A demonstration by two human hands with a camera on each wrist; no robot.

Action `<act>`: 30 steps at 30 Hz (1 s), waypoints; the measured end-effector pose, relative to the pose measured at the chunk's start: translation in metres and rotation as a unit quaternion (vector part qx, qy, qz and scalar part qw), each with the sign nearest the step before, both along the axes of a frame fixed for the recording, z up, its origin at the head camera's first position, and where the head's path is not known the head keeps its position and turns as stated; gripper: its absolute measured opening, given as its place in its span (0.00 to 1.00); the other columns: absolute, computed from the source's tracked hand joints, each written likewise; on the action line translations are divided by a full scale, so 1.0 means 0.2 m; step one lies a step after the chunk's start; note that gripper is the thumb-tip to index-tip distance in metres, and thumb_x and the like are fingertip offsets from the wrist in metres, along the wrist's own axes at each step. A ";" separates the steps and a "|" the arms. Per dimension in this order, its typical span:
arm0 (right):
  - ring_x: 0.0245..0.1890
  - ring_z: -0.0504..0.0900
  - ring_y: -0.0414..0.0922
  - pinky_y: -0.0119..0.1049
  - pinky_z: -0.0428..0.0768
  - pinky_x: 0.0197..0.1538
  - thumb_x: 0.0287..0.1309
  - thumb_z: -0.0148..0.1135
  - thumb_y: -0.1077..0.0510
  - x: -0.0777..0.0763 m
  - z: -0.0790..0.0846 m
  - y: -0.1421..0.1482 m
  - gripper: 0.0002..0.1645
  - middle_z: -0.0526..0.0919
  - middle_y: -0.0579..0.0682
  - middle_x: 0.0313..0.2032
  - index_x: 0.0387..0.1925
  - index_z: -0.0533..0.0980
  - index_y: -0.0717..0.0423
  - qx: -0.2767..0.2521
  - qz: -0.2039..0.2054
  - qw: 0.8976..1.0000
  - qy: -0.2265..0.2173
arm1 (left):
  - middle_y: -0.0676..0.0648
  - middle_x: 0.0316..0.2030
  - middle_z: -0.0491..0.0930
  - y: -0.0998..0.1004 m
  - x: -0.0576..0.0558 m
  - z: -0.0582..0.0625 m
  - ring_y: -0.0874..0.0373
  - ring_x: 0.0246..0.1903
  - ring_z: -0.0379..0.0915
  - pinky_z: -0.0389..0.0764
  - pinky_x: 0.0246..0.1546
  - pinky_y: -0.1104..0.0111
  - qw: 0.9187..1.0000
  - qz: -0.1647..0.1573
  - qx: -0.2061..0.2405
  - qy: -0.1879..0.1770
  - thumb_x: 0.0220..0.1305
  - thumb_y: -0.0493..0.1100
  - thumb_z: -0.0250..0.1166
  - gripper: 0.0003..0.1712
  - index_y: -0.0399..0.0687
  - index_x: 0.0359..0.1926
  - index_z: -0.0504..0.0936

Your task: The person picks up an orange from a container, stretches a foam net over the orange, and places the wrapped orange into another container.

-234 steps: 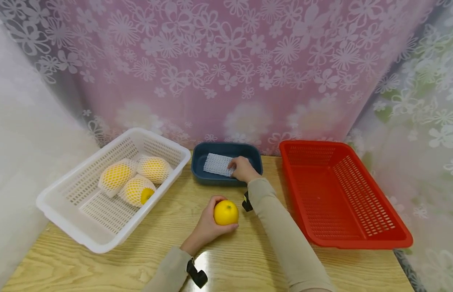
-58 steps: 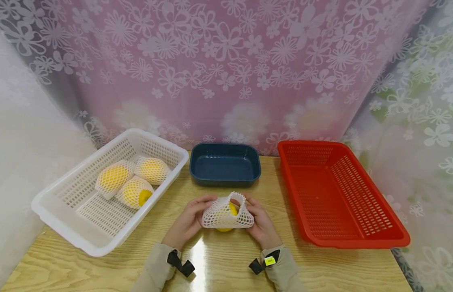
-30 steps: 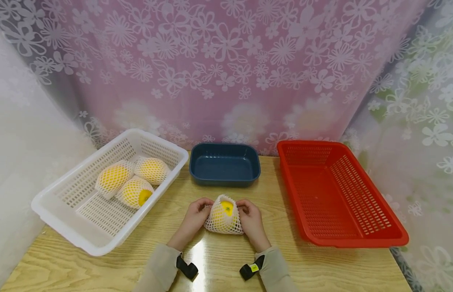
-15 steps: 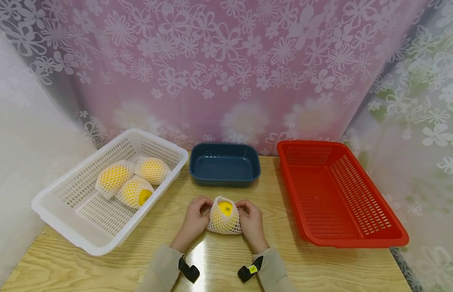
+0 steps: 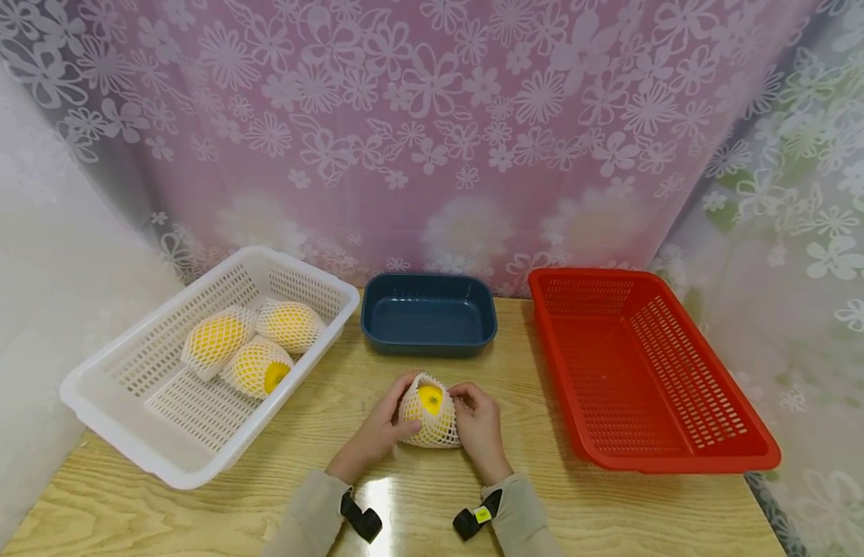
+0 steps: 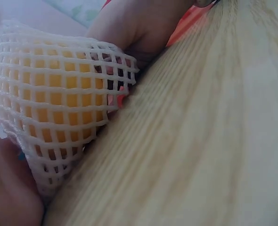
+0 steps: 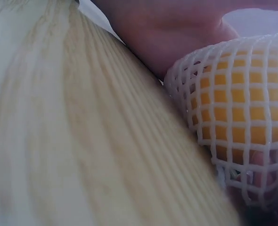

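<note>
A yellow, orange-like fruit [image 5: 430, 399] stands on the wooden table in a white foam net [image 5: 437, 432], its stem end showing through the net's open top. My left hand [image 5: 380, 427] grips the netted fruit from the left, thumb across the front and fingers behind. On the other side my right hand [image 5: 482, 427] pinches the net's right edge between thumb and fingers. In the left wrist view the foam net [image 6: 59, 99] wraps the fruit close to the tabletop. The right wrist view shows the netted fruit [image 7: 245, 96] with the left palm behind it.
A white basket [image 5: 135, 456] on the left holds three netted yellow fruits [image 5: 219, 340]. A dark blue tray [image 5: 428, 317] with nothing in it stands behind the hands. To the right is a bare red basket [image 5: 633, 371]. A pink floral curtain [image 5: 432, 155] hangs behind.
Earlier, my right hand took the flat net from the blue tray while my left held the bare fruit. The net now surrounds the fruit. My left hand has shifted from pinching the net to cupping it.
</note>
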State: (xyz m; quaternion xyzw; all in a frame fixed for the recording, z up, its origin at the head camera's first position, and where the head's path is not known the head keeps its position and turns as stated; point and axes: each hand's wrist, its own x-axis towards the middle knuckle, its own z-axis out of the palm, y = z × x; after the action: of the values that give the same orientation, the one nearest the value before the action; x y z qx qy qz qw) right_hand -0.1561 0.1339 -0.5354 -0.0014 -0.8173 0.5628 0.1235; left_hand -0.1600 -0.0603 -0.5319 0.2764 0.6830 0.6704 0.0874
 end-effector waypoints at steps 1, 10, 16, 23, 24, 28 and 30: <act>0.40 0.82 0.47 0.37 0.79 0.44 0.58 0.59 0.76 0.00 0.00 0.00 0.11 0.85 0.52 0.35 0.33 0.82 0.60 0.003 0.003 1.000 0.000 | 0.44 0.65 0.66 0.00 0.00 0.00 0.52 0.60 0.66 0.70 0.58 0.64 1.000 0.000 -0.015 -0.005 0.64 0.53 0.68 0.46 0.43 0.75 0.55; 0.40 0.80 0.48 0.40 0.79 0.45 0.54 0.61 0.76 0.00 0.01 0.01 0.11 0.82 0.52 0.35 0.35 0.82 0.61 0.049 0.023 0.999 0.000 | 0.56 0.59 0.72 0.04 -0.01 -0.03 0.56 0.55 0.71 0.71 0.57 0.61 0.996 0.029 -0.080 0.007 0.42 0.47 0.84 0.54 0.64 0.68 0.62; 0.31 0.77 0.44 0.34 0.75 0.36 0.47 0.68 0.74 0.01 0.00 0.01 0.13 0.81 0.47 0.32 0.31 0.83 0.56 0.072 -0.006 0.997 0.036 | 0.59 0.58 0.73 0.04 0.00 -0.03 0.58 0.53 0.72 0.73 0.56 0.61 0.996 0.041 -0.078 0.016 0.41 0.48 0.84 0.52 0.68 0.66 0.65; 0.40 0.82 0.44 0.31 0.79 0.44 0.58 0.66 0.72 0.01 -0.01 0.01 0.10 0.84 0.51 0.40 0.38 0.84 0.57 -0.050 0.075 0.991 0.101 | 0.48 0.57 0.76 0.02 0.02 0.01 0.53 0.51 0.75 0.76 0.51 0.61 0.995 0.098 -0.025 -0.001 0.43 0.39 0.82 0.50 0.55 0.66 0.66; 0.41 0.82 0.44 0.32 0.79 0.45 0.62 0.62 0.71 0.02 0.00 0.01 0.09 0.84 0.54 0.42 0.41 0.83 0.59 -0.076 0.101 0.987 0.098 | 0.46 0.56 0.76 0.02 0.02 0.01 0.52 0.50 0.75 0.77 0.50 0.61 0.995 0.102 -0.010 -0.007 0.44 0.38 0.81 0.49 0.53 0.66 0.66; 0.41 0.82 0.43 0.34 0.81 0.44 0.72 0.53 0.65 0.03 0.03 0.01 0.13 0.82 0.59 0.45 0.52 0.78 0.65 -0.152 0.180 0.971 0.041 | 0.41 0.54 0.74 0.01 0.02 0.02 0.50 0.47 0.74 0.78 0.46 0.61 0.993 0.099 0.052 -0.036 0.48 0.36 0.78 0.44 0.47 0.65 0.66; 0.40 0.82 0.42 0.35 0.82 0.42 0.73 0.52 0.62 0.04 0.04 0.01 0.15 0.81 0.59 0.46 0.54 0.76 0.66 -0.169 0.199 0.965 0.016 | 0.41 0.53 0.73 0.01 0.01 0.02 0.51 0.46 0.74 0.78 0.45 0.61 0.992 0.095 0.072 -0.042 0.49 0.38 0.77 0.43 0.46 0.65 0.66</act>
State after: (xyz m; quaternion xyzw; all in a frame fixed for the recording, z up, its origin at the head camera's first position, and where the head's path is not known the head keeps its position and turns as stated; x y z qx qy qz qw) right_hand -0.1485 0.1363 -0.5282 0.1496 -0.6916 0.7063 0.0205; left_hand -0.1572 -0.0580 -0.5279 0.1875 0.6515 0.7344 0.0324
